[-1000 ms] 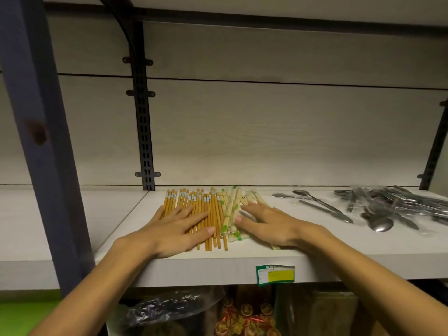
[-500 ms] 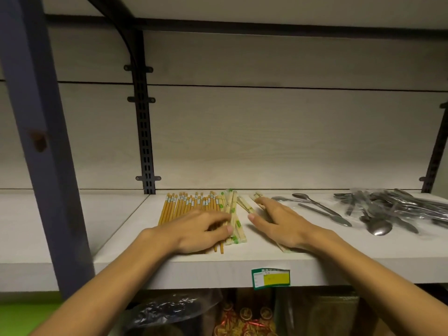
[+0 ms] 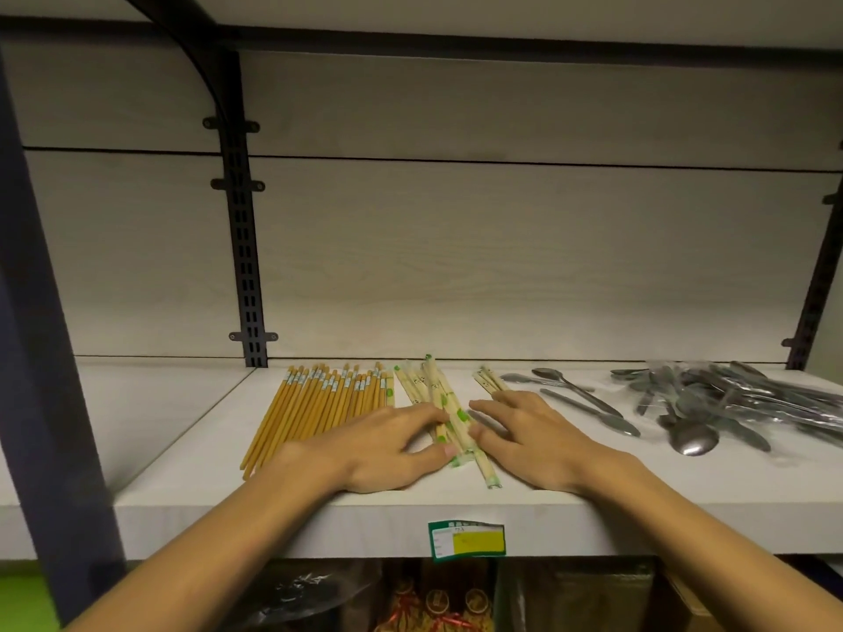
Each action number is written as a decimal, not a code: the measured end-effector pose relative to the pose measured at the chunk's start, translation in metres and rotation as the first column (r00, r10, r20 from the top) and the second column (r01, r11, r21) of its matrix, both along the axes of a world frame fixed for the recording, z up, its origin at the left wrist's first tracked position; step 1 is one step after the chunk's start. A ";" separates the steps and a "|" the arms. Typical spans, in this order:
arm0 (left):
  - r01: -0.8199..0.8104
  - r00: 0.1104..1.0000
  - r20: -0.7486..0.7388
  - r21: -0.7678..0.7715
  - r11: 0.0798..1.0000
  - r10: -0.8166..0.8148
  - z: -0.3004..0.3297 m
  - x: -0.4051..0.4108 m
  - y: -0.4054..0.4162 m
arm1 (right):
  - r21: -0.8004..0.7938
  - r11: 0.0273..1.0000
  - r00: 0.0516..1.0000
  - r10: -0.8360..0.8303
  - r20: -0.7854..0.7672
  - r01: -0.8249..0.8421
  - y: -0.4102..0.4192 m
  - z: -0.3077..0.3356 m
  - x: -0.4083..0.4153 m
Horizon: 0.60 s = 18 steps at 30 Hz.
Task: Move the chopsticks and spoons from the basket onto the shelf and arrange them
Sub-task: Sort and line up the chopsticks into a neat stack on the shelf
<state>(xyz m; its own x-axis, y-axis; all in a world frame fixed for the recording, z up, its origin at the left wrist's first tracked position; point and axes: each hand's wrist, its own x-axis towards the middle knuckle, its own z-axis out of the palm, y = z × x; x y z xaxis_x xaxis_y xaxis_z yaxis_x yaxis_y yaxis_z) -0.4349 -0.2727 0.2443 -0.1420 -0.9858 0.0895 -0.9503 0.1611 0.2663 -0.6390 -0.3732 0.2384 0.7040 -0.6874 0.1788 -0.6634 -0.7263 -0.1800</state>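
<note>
A fan of brown chopsticks [image 3: 314,403] lies on the white shelf [image 3: 191,476], left of a bundle of pale wrapped chopsticks [image 3: 433,394] with green marks. My left hand [image 3: 383,449] rests flat over the near ends of the brown ones, its fingertips and thumb against the pale bundle. My right hand [image 3: 533,435] lies flat to the right of that bundle and covers a few more pale sticks [image 3: 488,380]. Loose steel spoons [image 3: 579,399] lie further right, beside a heap of bagged spoons [image 3: 730,399]. No basket is in view.
A dark upright post [image 3: 41,358] stands at the left and a slotted bracket rail [image 3: 246,248] runs up the back wall. A green and yellow price label [image 3: 467,540] is stuck on the shelf's front edge. Bagged goods [image 3: 438,604] sit on the level below.
Both hands have slid rightward. The pale chopsticks have parted from the brown ones into a separate bundle between my hands, with a gap now showing.
</note>
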 end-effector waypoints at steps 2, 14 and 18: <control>-0.016 0.997 0.078 -0.074 0.997 0.022 0.002 -0.001 0.004 | -0.070 0.998 1.000 0.009 0.019 -0.007 0.002 0.002 0.000; -0.052 0.998 0.034 -0.046 0.998 0.054 0.001 0.002 0.005 | -0.017 0.965 0.961 0.262 0.085 -0.262 0.007 0.005 0.003; -0.064 0.997 0.024 -0.117 0.991 0.068 -0.002 -0.004 0.003 | -0.068 0.980 0.976 0.193 0.103 -0.187 0.007 0.003 0.000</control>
<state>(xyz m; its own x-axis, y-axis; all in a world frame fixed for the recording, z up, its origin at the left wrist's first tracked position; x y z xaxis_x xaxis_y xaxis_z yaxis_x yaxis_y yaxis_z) -0.4388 -0.2699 0.2423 -0.0809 -0.9762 0.2010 -0.9667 0.1260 0.2229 -0.6392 -0.3660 0.2418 0.7951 -0.5290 0.2966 -0.4909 -0.8486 -0.1974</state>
